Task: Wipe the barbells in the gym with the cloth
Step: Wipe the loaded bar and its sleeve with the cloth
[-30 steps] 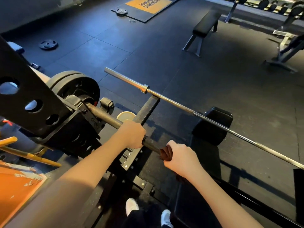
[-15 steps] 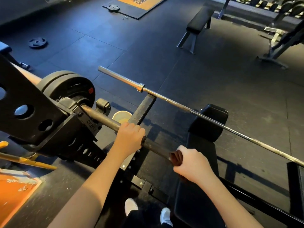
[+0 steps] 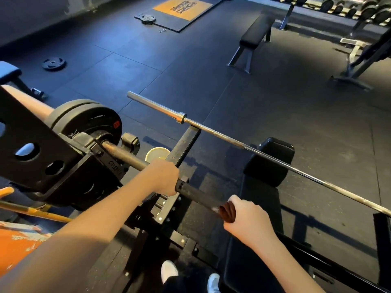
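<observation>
Black rubber floor fills upper frame, open at centre. Racked barbell, plates at left, slants to lower centre; bare silver barbell lies beyond. Left hand curls round the racked bar; right hand grips brown cloth around it.

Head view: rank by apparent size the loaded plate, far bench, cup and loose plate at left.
1. Loaded plate, nearest the camera.
2. Far bench.
3. Cup and loose plate look alike; the plate lies farther off, so unranked.
</observation>
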The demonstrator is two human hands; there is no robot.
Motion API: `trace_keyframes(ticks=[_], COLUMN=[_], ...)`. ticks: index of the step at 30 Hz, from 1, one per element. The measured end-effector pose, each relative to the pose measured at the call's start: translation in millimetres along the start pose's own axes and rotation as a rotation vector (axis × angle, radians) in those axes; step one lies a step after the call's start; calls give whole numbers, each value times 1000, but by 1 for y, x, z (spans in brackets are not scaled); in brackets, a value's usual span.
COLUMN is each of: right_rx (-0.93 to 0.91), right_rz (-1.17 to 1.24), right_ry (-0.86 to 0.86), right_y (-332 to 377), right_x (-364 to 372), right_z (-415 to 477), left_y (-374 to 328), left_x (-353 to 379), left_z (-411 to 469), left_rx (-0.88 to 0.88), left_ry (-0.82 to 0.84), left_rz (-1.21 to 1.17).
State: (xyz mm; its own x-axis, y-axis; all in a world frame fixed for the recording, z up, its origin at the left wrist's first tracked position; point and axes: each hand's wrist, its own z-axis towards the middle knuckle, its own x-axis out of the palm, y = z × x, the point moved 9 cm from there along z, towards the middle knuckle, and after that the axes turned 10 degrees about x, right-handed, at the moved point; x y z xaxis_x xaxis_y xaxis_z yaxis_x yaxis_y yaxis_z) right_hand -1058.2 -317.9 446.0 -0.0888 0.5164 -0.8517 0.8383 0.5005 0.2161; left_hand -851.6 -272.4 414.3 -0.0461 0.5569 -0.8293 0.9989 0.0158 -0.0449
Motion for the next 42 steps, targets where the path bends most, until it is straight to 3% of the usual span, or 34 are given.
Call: trace_keyframes(ticks=[7, 15, 19, 24, 27, 29, 32, 34, 37, 39, 42], right_rx=[-132, 0, -110, -193, -161, -118, -77, -96, -115, -87, -26], right_rz=[165, 162, 124, 223, 298, 349, 406, 505, 706, 625, 486], right_ry=[123, 157, 102, 101, 69, 57, 60, -57, -253, -163, 147], right_y=[64, -12, 34, 57, 17, -8, -22, -18, -4, 15, 27], right_x=[3, 5, -1, 0, -3, -4, -9, -33, -64, -49, -2], right_z=[28, 3, 16, 20, 4, 0, 2, 3, 1, 10, 9], left_y=[-3, -10, -9, -13, -7, 3, 7, 6, 7, 7, 4], left_x=[-7, -15, -16, -21, -13, -7, -4, -4, -5, -5, -8], left_z=[-14, -35, -43, -39, -23, -17, -11, -9, -13, -15, -19], left_rx=[-40, -53, -71, -44, 1, -1, -46, -52, -51, -45, -39], left_ry=[-290, -883, -1012, -906, -519, -229, 46, 62, -82, -148, -275], left_rz=[114, 113, 140, 142, 63, -143, -219, -110, 12, 43, 81])
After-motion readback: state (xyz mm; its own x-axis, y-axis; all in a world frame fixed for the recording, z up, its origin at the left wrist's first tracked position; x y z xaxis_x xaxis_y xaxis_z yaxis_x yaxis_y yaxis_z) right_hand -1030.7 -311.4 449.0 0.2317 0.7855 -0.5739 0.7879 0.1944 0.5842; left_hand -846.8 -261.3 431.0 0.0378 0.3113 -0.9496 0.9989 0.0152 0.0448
